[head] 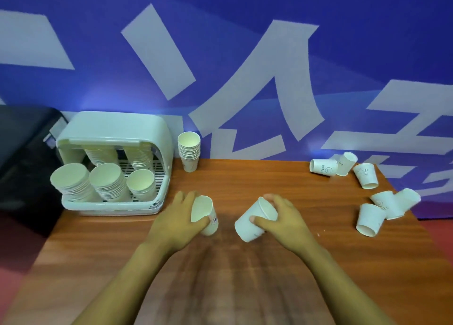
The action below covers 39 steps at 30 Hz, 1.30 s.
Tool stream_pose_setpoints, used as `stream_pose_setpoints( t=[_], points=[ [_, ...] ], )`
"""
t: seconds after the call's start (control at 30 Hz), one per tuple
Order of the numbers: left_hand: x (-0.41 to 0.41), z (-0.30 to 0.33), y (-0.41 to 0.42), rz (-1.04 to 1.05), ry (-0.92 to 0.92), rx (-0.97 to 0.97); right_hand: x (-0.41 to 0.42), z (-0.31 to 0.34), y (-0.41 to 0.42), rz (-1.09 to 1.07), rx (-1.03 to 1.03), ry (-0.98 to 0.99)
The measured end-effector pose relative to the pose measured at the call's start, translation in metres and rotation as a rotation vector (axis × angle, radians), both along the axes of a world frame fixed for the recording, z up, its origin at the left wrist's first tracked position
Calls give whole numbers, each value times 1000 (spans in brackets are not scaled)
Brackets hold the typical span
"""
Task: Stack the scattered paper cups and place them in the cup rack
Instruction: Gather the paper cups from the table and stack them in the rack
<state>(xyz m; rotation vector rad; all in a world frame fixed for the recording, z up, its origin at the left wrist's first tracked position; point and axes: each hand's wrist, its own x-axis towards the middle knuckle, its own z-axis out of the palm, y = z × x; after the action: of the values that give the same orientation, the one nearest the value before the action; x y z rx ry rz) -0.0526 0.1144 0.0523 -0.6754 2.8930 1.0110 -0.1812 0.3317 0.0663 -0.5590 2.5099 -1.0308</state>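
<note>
My left hand (177, 220) grips a white paper cup (205, 214), its mouth tilted toward the right. My right hand (284, 220) grips a second white paper cup (255, 220) lying on its side, base pointing down-left. The two cups sit a short gap apart over the middle of the wooden table (245, 182). A white plastic cup rack (115, 138) stands at the left with several stacks of cups inside. An upright stack of cups (188, 150) stands just right of the rack. Several scattered cups (370, 219) lie at the table's right end.
A blue wall with large white shapes rises right behind the table. A dark object (27, 153) sits left of the rack, past the table edge. The table's right edge runs just beyond the scattered cups.
</note>
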Motion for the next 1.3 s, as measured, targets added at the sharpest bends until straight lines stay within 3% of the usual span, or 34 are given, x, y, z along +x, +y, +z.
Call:
stream_pose_setpoints(
  t=[0.2,0.4,0.53,0.83,1.07,1.3],
  points=[
    [27,-8,-21,131,26,-65,-1,-8,-30,34,-20,-37],
    [45,-11,-24,98,-52,-136,3,-29,-59,70,-48,-122],
    [52,4,-56,131,58,-132,21,-33,-75,98,-36,-136],
    [44,29,-143,179,292,-312,27,-6,-112,11,-38,-53],
    [25,0,-179,67,179,-391,32,-12,-132,-41,-50,-58],
    [2,-37,-183,-105,-174,-409,35,-22,-129,-46,27,-55]
  ],
)
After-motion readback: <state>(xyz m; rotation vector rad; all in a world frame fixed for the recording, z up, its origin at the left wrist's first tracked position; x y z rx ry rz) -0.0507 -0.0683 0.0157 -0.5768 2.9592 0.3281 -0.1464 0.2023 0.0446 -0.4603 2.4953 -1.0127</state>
